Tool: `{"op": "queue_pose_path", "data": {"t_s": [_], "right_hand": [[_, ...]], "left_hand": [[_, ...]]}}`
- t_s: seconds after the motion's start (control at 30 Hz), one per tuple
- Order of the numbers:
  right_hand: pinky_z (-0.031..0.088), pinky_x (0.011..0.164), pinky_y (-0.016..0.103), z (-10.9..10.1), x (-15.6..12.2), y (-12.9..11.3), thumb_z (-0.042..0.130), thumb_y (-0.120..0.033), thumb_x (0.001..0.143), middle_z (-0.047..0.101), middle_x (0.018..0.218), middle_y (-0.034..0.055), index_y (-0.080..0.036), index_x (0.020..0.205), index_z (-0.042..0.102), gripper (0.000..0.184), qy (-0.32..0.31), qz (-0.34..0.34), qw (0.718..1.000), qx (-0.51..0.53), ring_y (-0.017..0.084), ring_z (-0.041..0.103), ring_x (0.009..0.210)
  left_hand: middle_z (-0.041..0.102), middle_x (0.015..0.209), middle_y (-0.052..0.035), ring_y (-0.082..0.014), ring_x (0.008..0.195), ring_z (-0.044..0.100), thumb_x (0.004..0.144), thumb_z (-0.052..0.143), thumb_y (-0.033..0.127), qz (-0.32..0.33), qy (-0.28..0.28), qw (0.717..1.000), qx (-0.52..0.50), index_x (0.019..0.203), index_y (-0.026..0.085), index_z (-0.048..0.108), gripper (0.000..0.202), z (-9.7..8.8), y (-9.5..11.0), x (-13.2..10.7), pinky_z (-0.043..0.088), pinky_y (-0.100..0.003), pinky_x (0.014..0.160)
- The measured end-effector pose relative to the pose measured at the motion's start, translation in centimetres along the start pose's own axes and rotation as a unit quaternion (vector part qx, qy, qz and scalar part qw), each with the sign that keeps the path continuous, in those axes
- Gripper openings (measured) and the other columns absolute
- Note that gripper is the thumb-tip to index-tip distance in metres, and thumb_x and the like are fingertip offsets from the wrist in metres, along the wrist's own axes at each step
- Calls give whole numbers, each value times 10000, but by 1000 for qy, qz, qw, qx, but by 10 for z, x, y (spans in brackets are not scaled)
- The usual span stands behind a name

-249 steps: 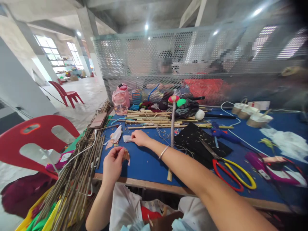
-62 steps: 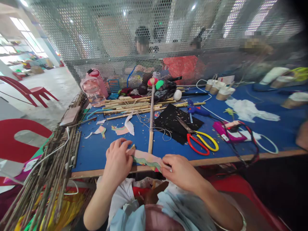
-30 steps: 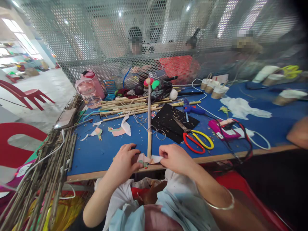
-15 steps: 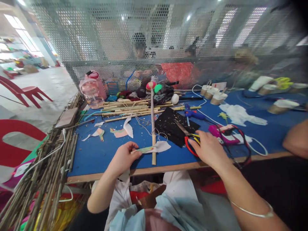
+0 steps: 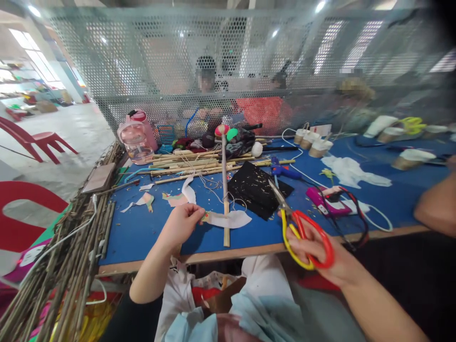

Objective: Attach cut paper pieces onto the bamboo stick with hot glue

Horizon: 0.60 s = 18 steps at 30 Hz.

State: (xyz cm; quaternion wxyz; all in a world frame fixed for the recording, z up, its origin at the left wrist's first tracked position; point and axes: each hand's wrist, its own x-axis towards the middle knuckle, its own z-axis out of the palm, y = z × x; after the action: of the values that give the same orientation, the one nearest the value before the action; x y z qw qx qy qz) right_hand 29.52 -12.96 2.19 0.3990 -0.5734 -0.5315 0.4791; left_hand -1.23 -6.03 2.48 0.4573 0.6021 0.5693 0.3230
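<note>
At the far left there is a red chair (image 5: 33, 194), and next to it a long bundle of sticks (image 5: 73, 249) runs along the side of the blue table (image 5: 133, 237), with a flat box (image 5: 99, 178) lying on it. A pink bottle (image 5: 136, 140) stands at the back corner, in front of the mesh (image 5: 124, 57). Some scraps (image 5: 175, 199) lie on the table, apart from the hands. The left hand (image 5: 181, 225) is nearly closed: its thumb and fingers pinch the left end of a strip (image 5: 233, 219). The strip is over the front part of the table, its white end points to the right, and it crosses above the lower part of a rod (image 5: 224, 178); I cannot tell whether the two are touching. To the right of the rod, a black cloth (image 5: 256, 190) lies flat, with small crumbs on it. The right hand (image 5: 310, 244) is curled around the handles of scissors (image 5: 285, 208), one red and one yellow. The blades look close together and they point away from the person, over the right edge of the cloth. Beyond them is a blue glue gun (image 5: 289, 172), then a purple device (image 5: 326, 202) with cables. Farther right are cups (image 5: 319, 148), a crumpled white sheet (image 5: 356, 172), and at the edge a blurred arm of another person (image 5: 438, 205).
</note>
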Motion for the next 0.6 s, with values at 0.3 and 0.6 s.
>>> {"op": "queue_pose_path", "data": {"t_s": [0.3, 0.6], "right_hand": [[451, 448, 231, 110, -44, 12, 662, -476, 656, 518, 772, 24, -225, 1070, 472, 520, -304, 193, 844, 398, 142, 563, 613], [424, 433, 237, 169, -28, -4, 508, -723, 675, 542, 675, 22, -196, 999, 531, 619, -198, 152, 849, 465, 122, 510, 506]], "left_hand": [[511, 476, 31, -83, 408, 383, 742, 514, 522, 6, 72, 995, 72, 599, 164, 559, 388, 1, 19, 12, 267, -208, 421], [557, 574, 22, -104, 558, 468, 771, 521, 459, 60, 124, 990, 36, 654, 156, 613, 337, 3, 11, -11, 353, -214, 565]]}}
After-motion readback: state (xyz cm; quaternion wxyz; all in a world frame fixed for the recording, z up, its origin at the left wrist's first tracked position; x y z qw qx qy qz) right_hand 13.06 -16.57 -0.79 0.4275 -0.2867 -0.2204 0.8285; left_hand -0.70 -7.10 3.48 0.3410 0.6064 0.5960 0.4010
